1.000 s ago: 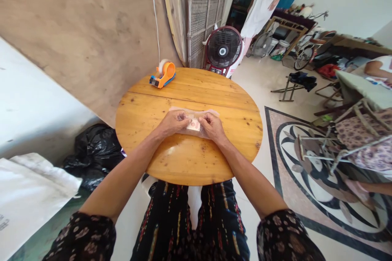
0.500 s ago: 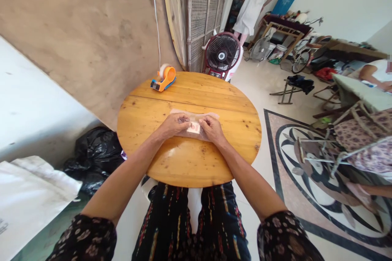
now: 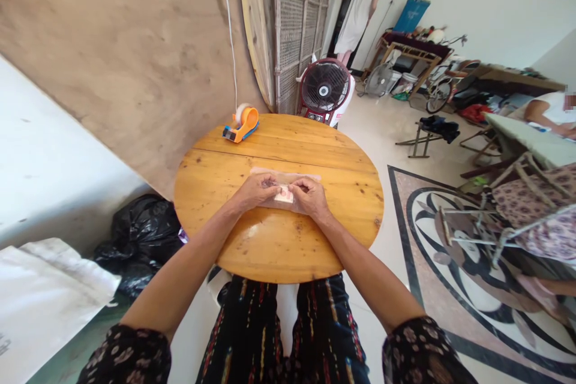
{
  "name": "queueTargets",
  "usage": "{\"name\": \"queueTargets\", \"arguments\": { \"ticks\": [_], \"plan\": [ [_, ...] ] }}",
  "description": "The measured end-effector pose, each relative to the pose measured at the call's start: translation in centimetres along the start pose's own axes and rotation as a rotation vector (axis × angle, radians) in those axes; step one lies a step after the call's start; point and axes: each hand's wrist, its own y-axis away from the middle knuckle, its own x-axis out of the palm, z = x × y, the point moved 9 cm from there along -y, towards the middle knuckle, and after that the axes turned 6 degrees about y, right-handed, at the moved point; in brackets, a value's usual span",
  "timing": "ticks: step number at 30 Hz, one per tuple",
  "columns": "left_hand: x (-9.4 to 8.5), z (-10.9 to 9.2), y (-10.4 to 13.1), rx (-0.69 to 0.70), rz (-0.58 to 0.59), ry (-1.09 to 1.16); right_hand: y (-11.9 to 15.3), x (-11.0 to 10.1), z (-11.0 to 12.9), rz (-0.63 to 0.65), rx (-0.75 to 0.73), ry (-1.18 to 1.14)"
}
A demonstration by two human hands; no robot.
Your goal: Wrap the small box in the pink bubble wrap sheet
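Note:
A small pale box with reddish print lies on a sheet of clear bubble wrap in the middle of the round wooden table. At the box's left side, my left hand pinches the wrap between thumb and fingers. My right hand does the same at the right side, its fingertips close to the box. Both forearms reach in from the table's near edge. Part of the wrap is hidden under my hands.
An orange tape dispenser stands at the table's back left. Behind the table is a fan. Black bags lie at the left. A person in white stands farther back; others sit at right.
The view has tilted up slightly, so the table sits lower. The person in white has moved farther away. My hands have shifted slightly at the wrap and still pinch it.

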Motion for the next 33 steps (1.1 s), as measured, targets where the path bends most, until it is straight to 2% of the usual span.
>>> {"name": "queueTargets", "arguments": {
  "ticks": [6,12,20,33],
  "plan": [
    [-0.1,-0.2,-0.2,0.037,-0.010,0.006,0.1,0.0,-0.4,-0.033,0.043,0.036],
    [0.1,-0.2,-0.1,0.027,-0.005,0.066,0.0,-0.1,-0.2,-0.027,0.006,0.046],
    [0.0,0.0,-0.2,0.043,-0.005,0.034,0.2,0.7,0.6,0.066,0.009,-0.010],
    [-0.5,0.0,-0.1,0.000,-0.014,-0.057,0.3,0.8,0.8,0.104,0.007,0.050]
  ]
}}
